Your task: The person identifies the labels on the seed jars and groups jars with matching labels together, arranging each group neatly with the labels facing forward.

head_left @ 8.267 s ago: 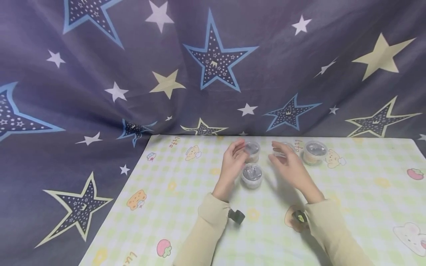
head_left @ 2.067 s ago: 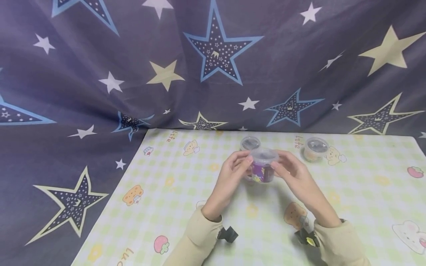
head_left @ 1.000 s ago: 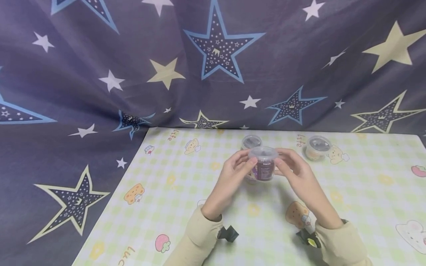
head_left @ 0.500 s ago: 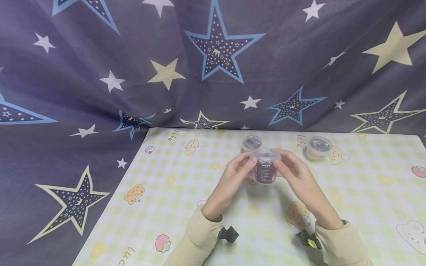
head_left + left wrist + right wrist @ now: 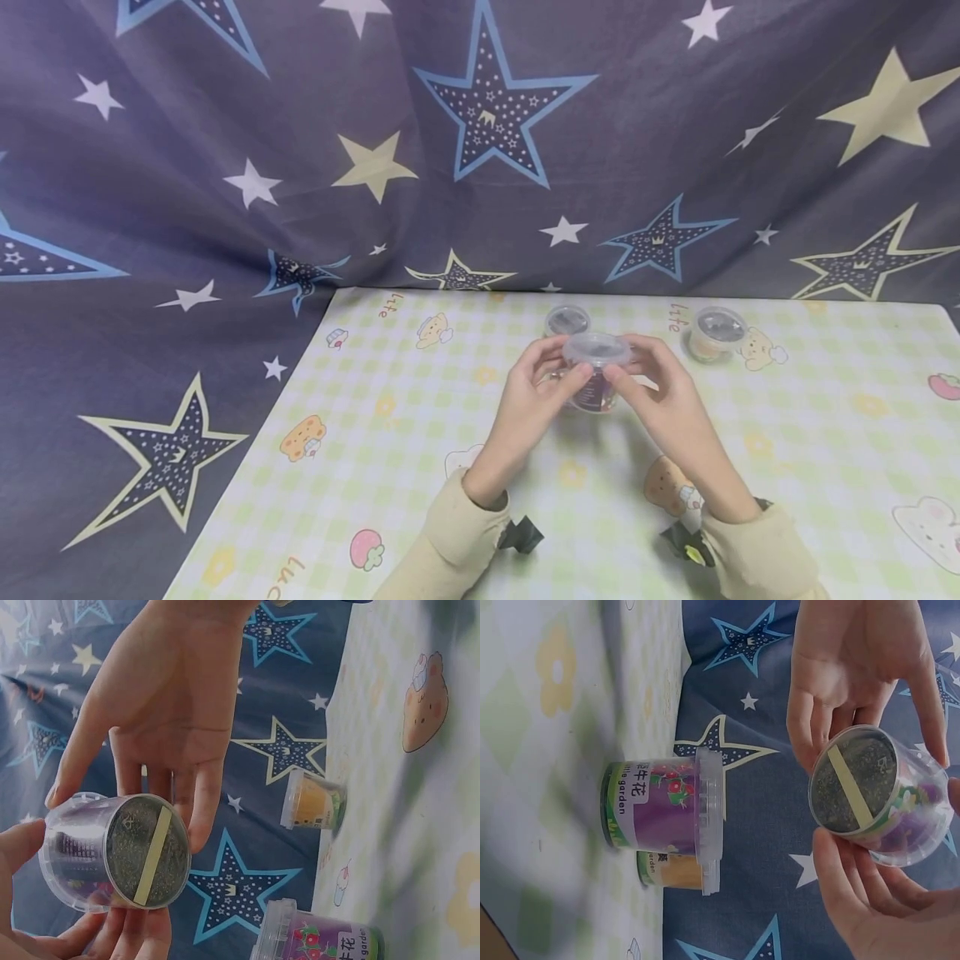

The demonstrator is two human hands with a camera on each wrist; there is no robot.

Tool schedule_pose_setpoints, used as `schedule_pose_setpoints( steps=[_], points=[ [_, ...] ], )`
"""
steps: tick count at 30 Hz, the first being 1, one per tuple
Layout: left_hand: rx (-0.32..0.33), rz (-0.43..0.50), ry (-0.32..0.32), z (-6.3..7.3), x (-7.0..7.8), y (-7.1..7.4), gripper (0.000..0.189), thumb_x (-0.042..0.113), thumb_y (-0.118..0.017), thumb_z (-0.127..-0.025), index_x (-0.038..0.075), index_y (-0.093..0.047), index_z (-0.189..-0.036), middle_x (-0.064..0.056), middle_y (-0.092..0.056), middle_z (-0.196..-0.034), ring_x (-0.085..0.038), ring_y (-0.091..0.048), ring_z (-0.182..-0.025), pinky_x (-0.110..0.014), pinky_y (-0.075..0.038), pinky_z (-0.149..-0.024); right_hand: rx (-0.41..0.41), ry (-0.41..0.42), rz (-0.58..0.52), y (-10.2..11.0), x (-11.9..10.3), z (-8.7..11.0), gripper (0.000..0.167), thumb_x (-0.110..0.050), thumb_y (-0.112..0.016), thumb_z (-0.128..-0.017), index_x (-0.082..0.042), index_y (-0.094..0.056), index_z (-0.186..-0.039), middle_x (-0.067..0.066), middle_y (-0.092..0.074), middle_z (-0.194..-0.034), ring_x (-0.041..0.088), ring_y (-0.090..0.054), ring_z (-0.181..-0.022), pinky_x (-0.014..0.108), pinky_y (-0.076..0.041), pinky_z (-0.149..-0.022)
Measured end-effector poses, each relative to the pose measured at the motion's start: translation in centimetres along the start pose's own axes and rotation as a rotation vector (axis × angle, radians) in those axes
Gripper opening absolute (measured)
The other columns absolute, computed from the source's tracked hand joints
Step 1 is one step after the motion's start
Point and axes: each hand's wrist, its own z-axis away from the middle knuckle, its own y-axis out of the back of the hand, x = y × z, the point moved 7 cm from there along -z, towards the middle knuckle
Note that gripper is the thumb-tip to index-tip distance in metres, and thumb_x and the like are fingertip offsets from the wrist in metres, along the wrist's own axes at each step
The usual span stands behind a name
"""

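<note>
My left hand (image 5: 525,408) and right hand (image 5: 667,408) together hold a clear plastic tub (image 5: 596,394) above the table, fingers around its sides. Both thumbs press on its near side, just below the translucent lid (image 5: 596,347). The tub carries a purple printed label. Its base, seen in the right wrist view, shows dark, grainy contents and a pale yellow strip (image 5: 850,787). Below stands another purple-labelled tub (image 5: 667,802) reading "little garden", mostly hidden in the head view. Behind that, a lidded tub (image 5: 567,320) with yellowish contents or label is partly covered.
Farther right on the table stands one more lidded tub (image 5: 717,333). A checked green-and-white cloth (image 5: 375,500) with cartoon prints covers the table. A dark star-patterned curtain (image 5: 480,225) hangs along the back and left side.
Earlier, my hands were apart near the standing tubs; one tub has since been lifted from the back. Over the last second it has turned between my fingers, and my thumbs have come closer together.
</note>
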Motion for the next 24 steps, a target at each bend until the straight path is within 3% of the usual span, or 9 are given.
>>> schedule_pose_setpoints(
  steps=[10, 17, 24],
  points=[
    [-0.006, 0.034, 0.014, 0.06, 0.4, 0.28, 0.051, 0.026, -0.07, -0.092, 0.01, -0.054, -0.137, -0.008, -0.06, -0.131, -0.02, -0.058, -0.122, -0.034, -0.049, -0.104, -0.032, 0.03, 0.008, 0.35, -0.3, -0.08, 0.04, -0.015, -0.054, -0.103, 0.0, -0.048, -0.139, 0.016, -0.057, -0.13, 0.002, -0.058, -0.105, 0.015, -0.052, -0.089],
    [-0.021, 0.055, 0.022, 0.04, 0.47, 0.43, 0.049, 0.023, -0.067, -0.094, 0.009, -0.053, -0.139, -0.01, -0.059, -0.133, -0.022, -0.057, -0.125, -0.037, -0.044, -0.11, -0.046, 0.068, -0.032, 0.61, -0.54, -0.08, 0.036, -0.014, -0.05, -0.104, 0.001, -0.051, -0.137, 0.018, -0.059, -0.128, 0.002, -0.062, -0.105, 0.025, -0.058, -0.087],
    [-0.096, 0.099, -0.014, 0.11, 0.71, 0.15, 0.047, 0.021, -0.059, -0.098, 0.005, -0.051, -0.141, -0.014, -0.058, -0.136, -0.024, -0.056, -0.126, -0.035, -0.044, -0.11, -0.118, 0.043, -0.042, 0.24, -0.57, -0.05, 0.038, -0.016, -0.046, -0.106, 0.0, -0.047, -0.141, 0.023, -0.059, -0.129, 0.001, -0.061, -0.107, 0.019, -0.054, -0.089]
  ],
)
